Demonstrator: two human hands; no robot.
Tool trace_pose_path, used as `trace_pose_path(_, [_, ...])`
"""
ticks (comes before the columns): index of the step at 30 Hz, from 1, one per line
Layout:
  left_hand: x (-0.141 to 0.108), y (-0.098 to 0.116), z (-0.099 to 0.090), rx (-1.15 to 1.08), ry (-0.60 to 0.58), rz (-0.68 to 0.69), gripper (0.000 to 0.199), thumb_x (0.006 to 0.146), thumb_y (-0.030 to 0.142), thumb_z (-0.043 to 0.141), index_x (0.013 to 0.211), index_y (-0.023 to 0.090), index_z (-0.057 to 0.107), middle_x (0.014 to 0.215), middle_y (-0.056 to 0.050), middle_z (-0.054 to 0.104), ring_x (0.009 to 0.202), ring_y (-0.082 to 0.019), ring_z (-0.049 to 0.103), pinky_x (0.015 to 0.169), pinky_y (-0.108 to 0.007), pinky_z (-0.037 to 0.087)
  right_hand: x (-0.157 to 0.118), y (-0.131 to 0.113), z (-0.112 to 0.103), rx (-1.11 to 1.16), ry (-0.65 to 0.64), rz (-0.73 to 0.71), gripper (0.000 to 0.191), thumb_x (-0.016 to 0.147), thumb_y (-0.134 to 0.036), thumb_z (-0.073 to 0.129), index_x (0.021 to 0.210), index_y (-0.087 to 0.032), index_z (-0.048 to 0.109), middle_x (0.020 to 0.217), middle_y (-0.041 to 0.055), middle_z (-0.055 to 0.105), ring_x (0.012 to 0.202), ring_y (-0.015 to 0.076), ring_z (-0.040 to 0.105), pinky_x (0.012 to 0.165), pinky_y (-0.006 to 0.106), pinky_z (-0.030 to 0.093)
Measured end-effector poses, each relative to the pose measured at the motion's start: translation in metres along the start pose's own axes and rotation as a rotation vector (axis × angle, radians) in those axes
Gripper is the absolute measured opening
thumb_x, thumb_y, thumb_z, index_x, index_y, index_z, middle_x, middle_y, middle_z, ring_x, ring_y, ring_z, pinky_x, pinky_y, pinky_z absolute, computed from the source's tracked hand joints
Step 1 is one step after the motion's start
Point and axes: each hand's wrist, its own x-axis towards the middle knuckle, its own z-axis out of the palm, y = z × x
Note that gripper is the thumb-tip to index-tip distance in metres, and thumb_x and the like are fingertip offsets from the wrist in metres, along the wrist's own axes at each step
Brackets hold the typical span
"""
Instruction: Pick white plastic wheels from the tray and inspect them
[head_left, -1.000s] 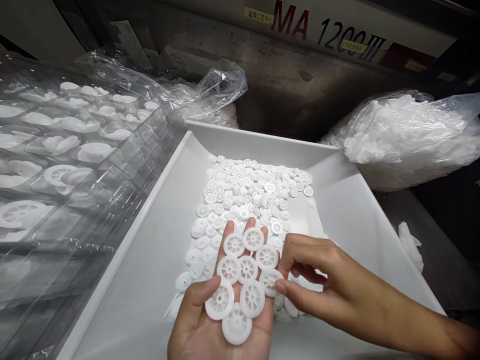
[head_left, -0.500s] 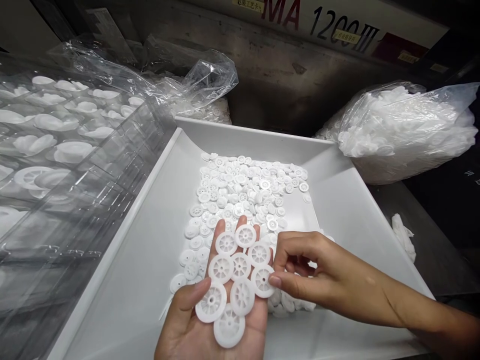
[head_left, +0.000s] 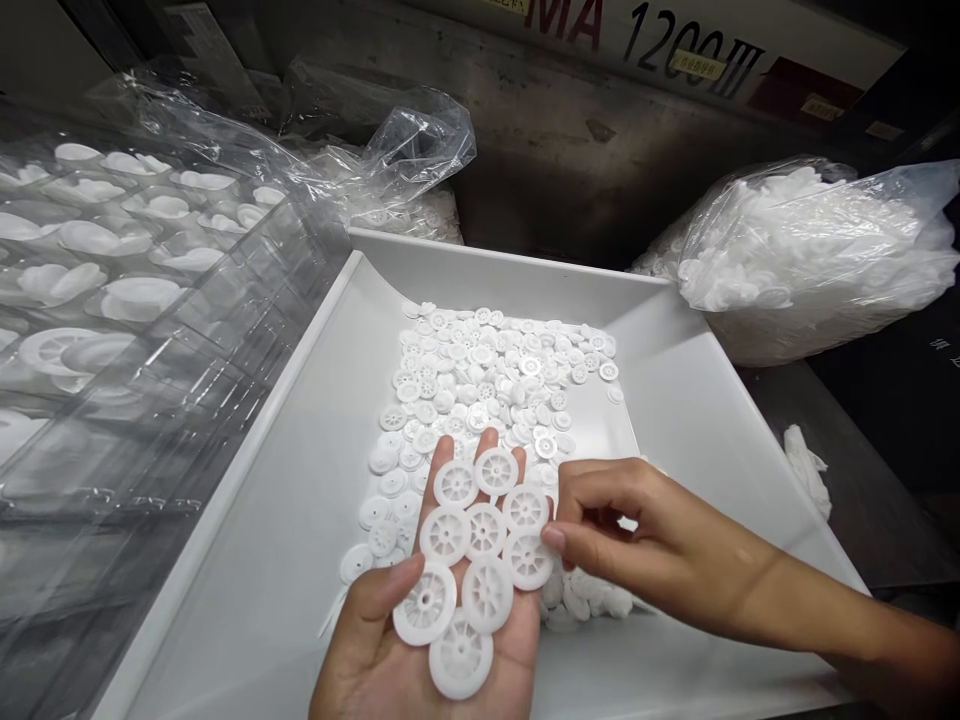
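Observation:
My left hand is palm up at the lower middle, holding several white spoked wheels spread over its palm and fingers. Its thumb rests against the edge of the leftmost wheel. From the right comes my right hand, its fingers curled and its thumb tip at the edge of the right-hand wheel; its index fingertip is partly hidden. Many similar white wheels lie in a pile behind and beneath my hands, in a pale grey tray.
Clear plastic compartments with white parts stand at the left. Behind the tray is a clear bag. A full bag of white parts sits at the right, above a crumpled white item. A machine panel spans the back.
The right thumb has moved slightly up along the edge of the right-hand wheel. My left hand and its wheels have shifted a little to the right.

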Motion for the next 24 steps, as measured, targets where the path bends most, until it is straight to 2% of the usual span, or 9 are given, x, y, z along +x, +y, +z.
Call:
trace_pose_path(4, [-0.001, -0.003, 0.001, -0.040, -0.038, -0.005, 0.064, 0.086, 0.019, 0.041, 0.149, 0.026, 0.030, 0.142, -0.011, 0.049, 0.131, -0.030, 0.042, 0.107, -0.049, 0.036, 0.003, 0.002, -0.002, -0.051, 0.141, 0.030, 0.020, 0.093, -0.033, 0.058, 0.079, -0.020, 0.057, 0.078, -0.0022, 0.054, 0.070, 0.0109, 0.045, 0.060, 0.024, 0.036])
trace_pose_path(8, [0.002, -0.006, 0.003, -0.027, -0.031, 0.036, 0.065, 0.086, 0.018, 0.039, 0.150, 0.025, 0.028, 0.142, -0.014, 0.049, 0.130, -0.031, 0.043, 0.105, -0.050, 0.039, 0.007, 0.004, 0.002, -0.011, 0.141, 0.051, 0.011, 0.090, -0.034, 0.062, 0.091, -0.023, 0.062, 0.081, -0.0037, 0.054, 0.069, 0.0095, 0.045, 0.061, 0.022, 0.037])
trace_pose_path(13, [0.003, -0.004, 0.002, -0.039, -0.029, 0.009, 0.069, 0.086, 0.016, 0.040, 0.151, 0.029, 0.022, 0.138, -0.011, 0.053, 0.128, -0.030, 0.046, 0.104, -0.050, 0.040, 0.011, 0.004, 0.005, 0.047, 0.143, 0.045, 0.015, 0.087, -0.031, 0.065, 0.080, -0.018, 0.061, 0.077, -0.0029, 0.054, 0.068, 0.0095, 0.044, 0.059, 0.022, 0.035])
trace_pose_path(15, [0.003, -0.003, 0.002, -0.042, -0.023, 0.007, 0.069, 0.086, 0.015, 0.040, 0.151, 0.030, 0.021, 0.136, -0.010, 0.056, 0.125, -0.029, 0.050, 0.103, -0.051, 0.040, 0.012, 0.005, 0.004, 0.124, 0.149, 0.073, 0.016, 0.086, -0.030, 0.066, 0.079, -0.018, 0.060, 0.076, -0.0024, 0.054, 0.068, 0.0101, 0.044, 0.060, 0.023, 0.036])
trace_pose_path(18, [0.002, -0.003, 0.001, -0.074, -0.042, 0.008, 0.066, 0.088, 0.016, 0.039, 0.151, 0.031, 0.023, 0.134, -0.008, 0.057, 0.123, -0.027, 0.053, 0.104, -0.051, 0.040, 0.015, 0.009, 0.000, 0.366, 0.141, 0.060, 0.015, 0.088, -0.025, 0.063, 0.077, -0.017, 0.057, 0.072, -0.0028, 0.052, 0.064, 0.0088, 0.043, 0.057, 0.021, 0.036])
trace_pose_path(21, [0.003, -0.003, 0.001, -0.088, -0.071, -0.008, 0.064, 0.088, 0.018, 0.040, 0.150, 0.026, 0.027, 0.139, -0.010, 0.052, 0.130, -0.031, 0.043, 0.107, -0.054, 0.036, 0.018, 0.014, -0.003, 0.611, 0.138, 0.001, 0.023, 0.088, -0.027, 0.059, 0.070, -0.018, 0.049, 0.079, -0.0021, 0.051, 0.063, 0.0077, 0.047, 0.057, 0.021, 0.042])
trace_pose_path(24, [0.003, -0.004, 0.002, -0.065, -0.080, -0.012, 0.064, 0.087, 0.018, 0.041, 0.150, 0.020, 0.029, 0.142, -0.013, 0.048, 0.133, -0.033, 0.037, 0.108, -0.055, 0.035, 0.021, 0.015, -0.004, 0.749, 0.127, -0.036, 0.024, 0.088, -0.024, 0.056, 0.070, -0.018, 0.041, 0.092, 0.0006, 0.056, 0.075, 0.0087, 0.055, 0.069, 0.023, 0.048])
